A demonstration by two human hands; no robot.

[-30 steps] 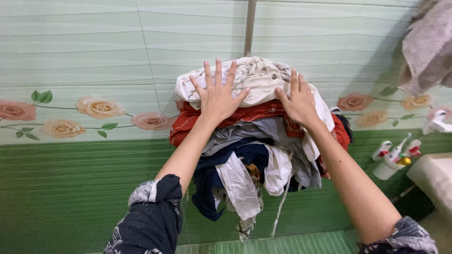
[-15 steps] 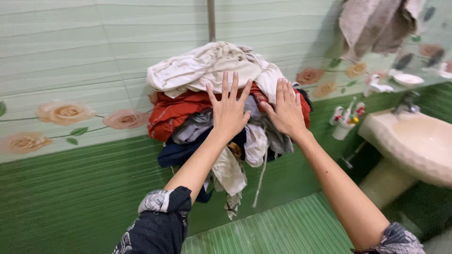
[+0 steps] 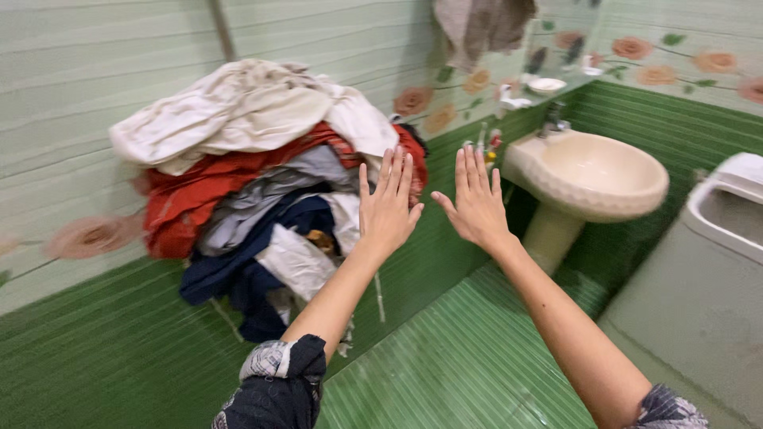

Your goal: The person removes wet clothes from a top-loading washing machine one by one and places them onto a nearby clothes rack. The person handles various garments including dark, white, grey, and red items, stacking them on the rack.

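Left hand [image 3: 387,208], right hand [image 3: 475,204], spread beside clothes pile [image 3: 254,183]

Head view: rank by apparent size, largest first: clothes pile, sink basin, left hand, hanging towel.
1. Clothes pile, by far the largest.
2. Sink basin.
3. Hanging towel and left hand: they look alike. The towel is cut off by the frame edge and the hand is nearer the camera, so no ranking.

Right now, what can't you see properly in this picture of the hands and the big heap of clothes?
- What the hanging heap of white, red, grey and navy clothes hangs on: head view, the cloth covers it.
- Whether the open left hand touches the heap: cannot tell.
- Small items behind the open right hand, beside the cream pedestal basin: hidden, blurred.
- Pale tub: cut by the right edge.
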